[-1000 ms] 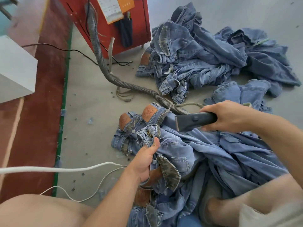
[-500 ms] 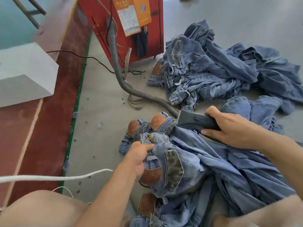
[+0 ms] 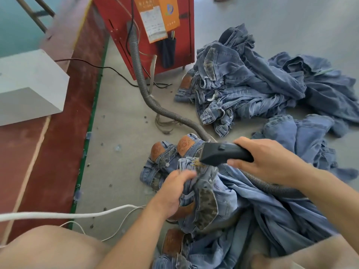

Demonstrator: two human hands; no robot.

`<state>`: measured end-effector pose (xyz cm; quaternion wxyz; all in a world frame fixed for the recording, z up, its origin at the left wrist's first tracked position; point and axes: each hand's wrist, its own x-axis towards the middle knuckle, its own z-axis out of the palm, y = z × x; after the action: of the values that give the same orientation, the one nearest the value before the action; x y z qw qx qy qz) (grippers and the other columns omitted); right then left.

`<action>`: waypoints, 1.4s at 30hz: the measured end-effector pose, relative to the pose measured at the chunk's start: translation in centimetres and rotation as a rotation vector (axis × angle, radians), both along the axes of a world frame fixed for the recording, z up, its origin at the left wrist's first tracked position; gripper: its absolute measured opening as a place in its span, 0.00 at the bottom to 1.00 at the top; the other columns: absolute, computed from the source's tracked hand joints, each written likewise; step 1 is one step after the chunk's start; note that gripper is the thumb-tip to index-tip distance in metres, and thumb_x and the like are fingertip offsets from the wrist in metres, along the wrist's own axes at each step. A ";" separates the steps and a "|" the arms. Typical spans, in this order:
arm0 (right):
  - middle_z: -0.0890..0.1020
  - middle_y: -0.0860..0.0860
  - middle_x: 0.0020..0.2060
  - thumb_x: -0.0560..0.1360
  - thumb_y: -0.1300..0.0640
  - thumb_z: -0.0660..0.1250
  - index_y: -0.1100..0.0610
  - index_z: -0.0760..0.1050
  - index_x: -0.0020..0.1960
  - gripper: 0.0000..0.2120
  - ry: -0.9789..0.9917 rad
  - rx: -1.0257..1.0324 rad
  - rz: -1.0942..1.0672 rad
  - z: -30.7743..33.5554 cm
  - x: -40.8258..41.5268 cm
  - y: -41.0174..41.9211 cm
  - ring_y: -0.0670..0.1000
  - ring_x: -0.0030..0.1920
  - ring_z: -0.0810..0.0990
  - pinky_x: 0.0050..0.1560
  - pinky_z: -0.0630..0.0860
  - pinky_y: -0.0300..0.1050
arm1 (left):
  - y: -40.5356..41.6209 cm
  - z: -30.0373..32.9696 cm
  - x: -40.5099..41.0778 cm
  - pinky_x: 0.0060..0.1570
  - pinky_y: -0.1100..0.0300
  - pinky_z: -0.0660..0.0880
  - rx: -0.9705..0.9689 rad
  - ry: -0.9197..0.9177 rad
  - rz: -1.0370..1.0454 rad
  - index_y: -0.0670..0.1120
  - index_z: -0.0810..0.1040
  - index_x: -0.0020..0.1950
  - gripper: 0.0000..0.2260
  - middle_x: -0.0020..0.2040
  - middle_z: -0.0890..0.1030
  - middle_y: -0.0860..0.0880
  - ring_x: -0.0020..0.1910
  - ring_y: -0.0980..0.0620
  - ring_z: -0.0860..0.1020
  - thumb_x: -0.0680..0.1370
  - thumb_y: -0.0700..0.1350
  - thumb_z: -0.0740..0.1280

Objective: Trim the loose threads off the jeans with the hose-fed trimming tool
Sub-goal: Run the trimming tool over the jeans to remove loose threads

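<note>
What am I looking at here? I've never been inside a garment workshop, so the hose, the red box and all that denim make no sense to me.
The view comes from a camera worn on a person's head, looking down at their own two bare hands. They sit on the floor with jeans over their lap. The right hand holds a black trimming tool. A grey ribbed hose runs from it to the red machine standing behind. The left hand bunches the waistband of the jeans being worked, and the tool's mouth sits right at a tuft of loose threads there. More jeans lie in a heap on the right, and a white cord crosses the left foreground.
</note>
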<state>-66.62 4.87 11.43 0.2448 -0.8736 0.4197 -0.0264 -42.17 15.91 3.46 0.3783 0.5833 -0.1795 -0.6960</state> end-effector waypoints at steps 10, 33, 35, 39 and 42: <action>0.79 0.43 0.32 0.74 0.32 0.64 0.45 0.74 0.51 0.17 0.072 0.088 -0.031 1.1 -2.2 -1.4 0.43 0.33 0.78 0.35 0.70 0.42 | 0.5 -0.8 -0.6 0.67 0.40 0.76 -0.003 0.215 0.060 0.41 0.78 0.70 0.14 0.65 0.81 0.36 0.64 0.37 0.80 0.86 0.40 0.60; 0.80 0.41 0.34 0.73 0.33 0.68 0.40 0.71 0.43 0.12 -0.019 0.117 -0.091 1.1 -0.9 -1.9 0.41 0.34 0.79 0.32 0.68 0.36 | 1.5 -1.0 -1.9 0.66 0.49 0.77 -0.314 -0.314 -0.312 0.44 0.81 0.61 0.17 0.58 0.85 0.46 0.62 0.48 0.81 0.80 0.28 0.61; 0.81 0.36 0.36 0.72 0.34 0.69 0.38 0.73 0.43 0.10 -0.009 0.219 -0.058 1.5 -1.8 -2.1 0.41 0.35 0.79 0.33 0.72 0.35 | 1.5 -0.9 -1.8 0.67 0.48 0.76 -0.342 -0.346 -0.336 0.43 0.79 0.61 0.16 0.59 0.84 0.45 0.63 0.47 0.80 0.80 0.28 0.61; 0.82 0.40 0.36 0.74 0.35 0.71 0.44 0.77 0.47 0.13 0.100 0.344 0.072 0.0 -0.4 -0.7 0.43 0.32 0.80 0.35 0.77 0.42 | 1.7 -0.3 -2.7 0.68 0.61 0.71 -0.456 -0.394 -0.430 0.47 0.81 0.62 0.22 0.65 0.81 0.51 0.69 0.57 0.76 0.78 0.25 0.62; 0.81 0.42 0.33 0.75 0.34 0.69 0.44 0.75 0.45 0.14 0.073 0.231 0.022 -0.3 0.1 -1.1 0.40 0.33 0.79 0.33 0.71 0.38 | 2.2 -0.2 -2.7 0.61 0.58 0.77 -0.385 -0.279 -0.397 0.44 0.82 0.61 0.23 0.61 0.84 0.48 0.63 0.52 0.81 0.77 0.23 0.59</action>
<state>-66.49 3.79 11.11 0.3288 -0.8445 0.4189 0.0566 -44.91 18.07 3.27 0.3101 0.5442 -0.4687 -0.6229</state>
